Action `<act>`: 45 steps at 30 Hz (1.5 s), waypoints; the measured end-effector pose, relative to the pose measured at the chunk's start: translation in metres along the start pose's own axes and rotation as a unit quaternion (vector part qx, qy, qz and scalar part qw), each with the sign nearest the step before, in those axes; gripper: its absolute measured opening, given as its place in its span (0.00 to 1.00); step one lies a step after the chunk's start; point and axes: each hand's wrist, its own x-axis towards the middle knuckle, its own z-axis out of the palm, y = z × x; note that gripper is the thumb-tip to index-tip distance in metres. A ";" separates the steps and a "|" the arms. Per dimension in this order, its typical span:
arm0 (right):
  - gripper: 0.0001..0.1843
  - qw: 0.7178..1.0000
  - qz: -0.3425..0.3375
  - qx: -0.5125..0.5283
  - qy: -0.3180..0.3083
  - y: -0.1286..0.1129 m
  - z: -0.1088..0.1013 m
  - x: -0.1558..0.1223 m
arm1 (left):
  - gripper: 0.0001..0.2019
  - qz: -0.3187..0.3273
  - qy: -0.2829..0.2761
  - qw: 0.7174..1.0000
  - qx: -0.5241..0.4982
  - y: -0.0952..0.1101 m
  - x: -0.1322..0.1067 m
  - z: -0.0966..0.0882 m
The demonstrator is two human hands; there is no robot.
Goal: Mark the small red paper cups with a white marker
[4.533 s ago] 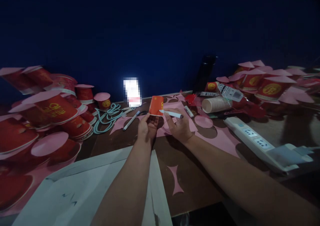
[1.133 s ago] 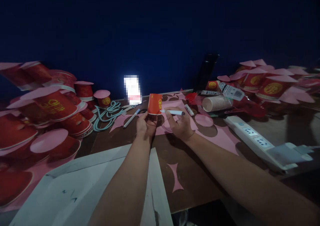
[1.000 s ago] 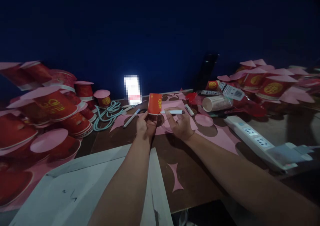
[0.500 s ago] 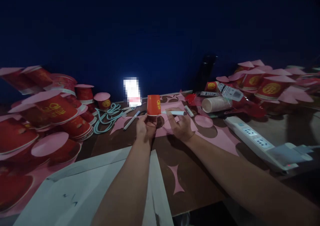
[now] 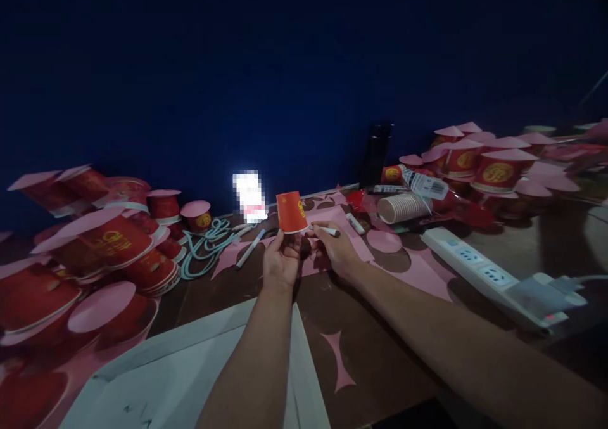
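Note:
My left hand [image 5: 284, 256] holds a red paper cup [image 5: 291, 211] with yellow lettering from below, its wide rim down and the cup slightly tilted. In my right hand [image 5: 333, 244] is a white marker pen [image 5: 327, 230], dark at its right end, with its left end close to the cup's side. Whether the tip touches the cup I cannot tell. Under both hands lies a cut pink paper sheet [image 5: 354, 242]. Another marker [image 5: 251, 249] rests to the left of my left hand, and a short white tube [image 5: 355, 224] lies beyond my right hand.
Red cups with pink paper discs stand piled at left [image 5: 111, 239] and right [image 5: 501, 172]. A coiled pale cable [image 5: 204, 245], a bright phone [image 5: 249, 194], a stack of white cups [image 5: 403, 208] and a power strip [image 5: 484, 270] surround the hands. A white board [image 5: 180, 365] lies in front.
The cup has tilted a little and turned in my left hand. My right hand has turned, and the marker now slopes down to the right. The whole view has shifted slightly.

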 end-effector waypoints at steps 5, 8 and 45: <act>0.09 0.980 0.090 0.176 -0.026 -0.004 0.000 0.005 | 0.06 -0.028 0.000 0.999 0.035 -0.007 -0.007 0.005; 0.06 0.979 0.096 0.175 -0.026 -0.008 -0.004 0.009 | 0.05 -0.038 -0.003 0.998 0.042 -0.009 -0.012 0.009; 0.11 0.811 -0.431 -0.395 -0.008 -0.011 -0.011 -0.012 | 0.03 0.014 -0.052 0.988 0.145 -0.024 -0.009 0.002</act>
